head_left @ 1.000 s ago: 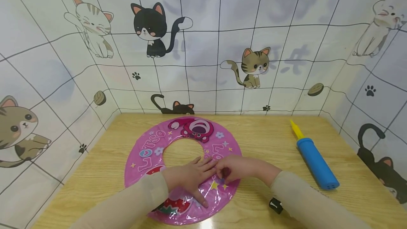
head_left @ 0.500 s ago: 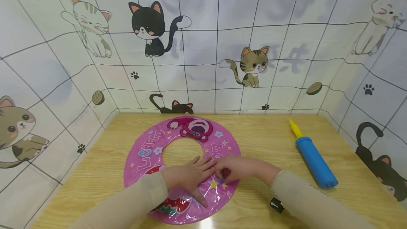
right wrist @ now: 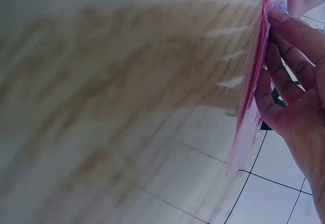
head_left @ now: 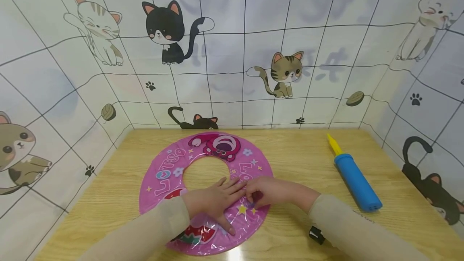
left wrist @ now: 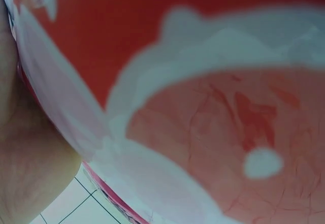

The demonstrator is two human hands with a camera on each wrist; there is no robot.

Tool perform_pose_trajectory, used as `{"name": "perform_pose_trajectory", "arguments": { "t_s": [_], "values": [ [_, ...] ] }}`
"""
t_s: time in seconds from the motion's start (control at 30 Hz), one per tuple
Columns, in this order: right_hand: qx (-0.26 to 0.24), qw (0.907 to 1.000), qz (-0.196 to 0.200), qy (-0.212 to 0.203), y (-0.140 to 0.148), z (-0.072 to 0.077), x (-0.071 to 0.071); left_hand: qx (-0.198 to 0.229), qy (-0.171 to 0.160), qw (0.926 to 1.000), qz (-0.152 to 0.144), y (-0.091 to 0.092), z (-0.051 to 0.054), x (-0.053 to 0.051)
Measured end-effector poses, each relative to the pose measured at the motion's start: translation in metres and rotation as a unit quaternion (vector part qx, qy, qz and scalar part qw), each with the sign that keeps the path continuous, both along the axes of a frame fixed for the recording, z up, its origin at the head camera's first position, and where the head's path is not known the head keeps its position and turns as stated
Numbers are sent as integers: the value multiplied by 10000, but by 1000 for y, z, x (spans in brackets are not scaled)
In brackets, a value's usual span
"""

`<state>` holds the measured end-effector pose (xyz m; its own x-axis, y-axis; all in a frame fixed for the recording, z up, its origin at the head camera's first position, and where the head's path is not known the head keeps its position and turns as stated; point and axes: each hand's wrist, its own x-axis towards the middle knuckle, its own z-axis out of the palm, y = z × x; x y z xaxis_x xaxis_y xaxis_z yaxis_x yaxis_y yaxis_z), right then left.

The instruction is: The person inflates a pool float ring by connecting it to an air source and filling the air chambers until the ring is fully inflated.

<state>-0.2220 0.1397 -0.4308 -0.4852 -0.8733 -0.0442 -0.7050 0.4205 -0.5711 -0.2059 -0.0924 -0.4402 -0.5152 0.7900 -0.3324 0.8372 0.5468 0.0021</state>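
Note:
A pink swim ring (head_left: pixel 150 196), printed with a bear, strawberries and lettering, lies on the wooden table and looks mostly flat. My left hand (head_left: pixel 217 200) rests on its near right part, fingers spread. Beside those fingertips my right hand (head_left: pixel 268 190) has its fingers curled at the ring's right side. The right wrist view shows the thumb and index finger of the right hand (right wrist: pixel 299 92) pinching a small clear valve (right wrist: pixel 280 5) on the ring; the fingers partly hide it. Red and white print of the swim ring (left wrist: pixel 203 117) fills the left wrist view.
A blue hand pump (head_left: pixel 357 182) with a yellow nozzle (head_left: pixel 334 144) lies at the right of the wooden table (head_left: pixel 297 152). Under the right sleeve a small black object (head_left: pixel 316 235) is partly visible. Walls of cat-printed sheeting (head_left: pixel 224 59) stand behind and at both sides.
The head view has shifted slightly, so the scene sits a little further left and higher. Both hands keep their places on the swim ring.

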Motion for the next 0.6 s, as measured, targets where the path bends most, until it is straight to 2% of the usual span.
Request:
{"name": "perform_pose_trajectory", "arguments": {
  "t_s": [0.33, 0.6],
  "values": [
    [-233, 9995, 137, 142, 0, -4, -1, -15, 30, 10000, 25, 1, 5, 2],
    [-257, 9994, 213, 123, 0, -5, -3, -27, -39, 10000, 78, 1, 4, 1]
  ]
}}
